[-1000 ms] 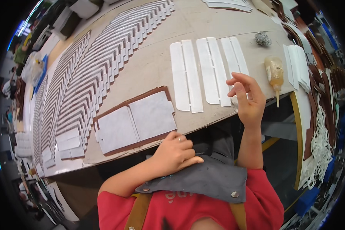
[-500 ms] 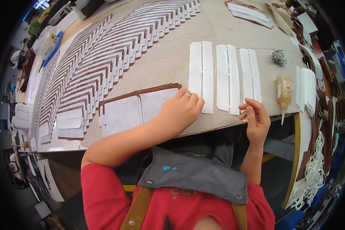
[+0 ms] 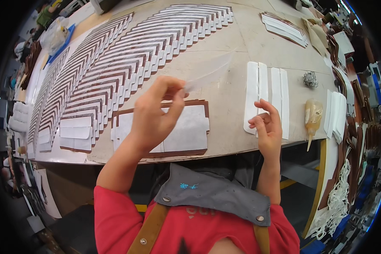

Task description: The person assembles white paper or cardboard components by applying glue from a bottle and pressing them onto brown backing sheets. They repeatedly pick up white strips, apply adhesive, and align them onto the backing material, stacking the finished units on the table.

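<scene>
We are in the middle of peeling: our left hand is raised above the bench, its grip pinched together on one end of a thin, clear backing strip that stretches up and to the right, off the surface. Our right hand rests at the lower end of the nearest white strip, thumb and fingertips curled close but, as far as we can tell, clamped on nothing; it seems only to steady that strip. Just beside it lies a second white strip, and near the front edge, under our left wrist, sits the brown-edged panel with white lining. Rows of overlapping brown and white pieces fan out behind, and a small glue bottle lies to the right. We judge the film to be almost free; the next move would call for pulling it clear without lifting the strip, then putting it aside.
</scene>
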A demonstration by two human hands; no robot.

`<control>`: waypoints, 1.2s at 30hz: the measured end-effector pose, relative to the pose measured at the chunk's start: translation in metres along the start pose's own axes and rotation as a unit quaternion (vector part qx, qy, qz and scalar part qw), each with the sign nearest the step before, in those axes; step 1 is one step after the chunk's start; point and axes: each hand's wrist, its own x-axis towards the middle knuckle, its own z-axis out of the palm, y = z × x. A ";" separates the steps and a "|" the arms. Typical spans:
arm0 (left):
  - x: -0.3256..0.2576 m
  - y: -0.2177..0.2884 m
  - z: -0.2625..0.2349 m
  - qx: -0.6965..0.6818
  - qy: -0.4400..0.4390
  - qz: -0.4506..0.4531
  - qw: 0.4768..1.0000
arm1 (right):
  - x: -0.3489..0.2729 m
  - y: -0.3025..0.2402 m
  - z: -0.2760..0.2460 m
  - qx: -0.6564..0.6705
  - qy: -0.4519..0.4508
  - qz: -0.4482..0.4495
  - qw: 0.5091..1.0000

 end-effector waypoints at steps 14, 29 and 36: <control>-0.052 0.003 -0.077 -0.227 0.049 -0.052 0.971 | 0.044 -0.010 0.069 0.168 0.010 0.047 0.985; -0.119 -0.053 -0.090 -0.140 0.162 -0.222 0.951 | -0.007 -0.001 0.094 0.050 -0.062 0.002 0.997; -0.146 -0.064 -0.083 0.068 0.066 -0.175 0.980 | -0.037 0.009 0.080 0.015 -0.134 0.092 0.987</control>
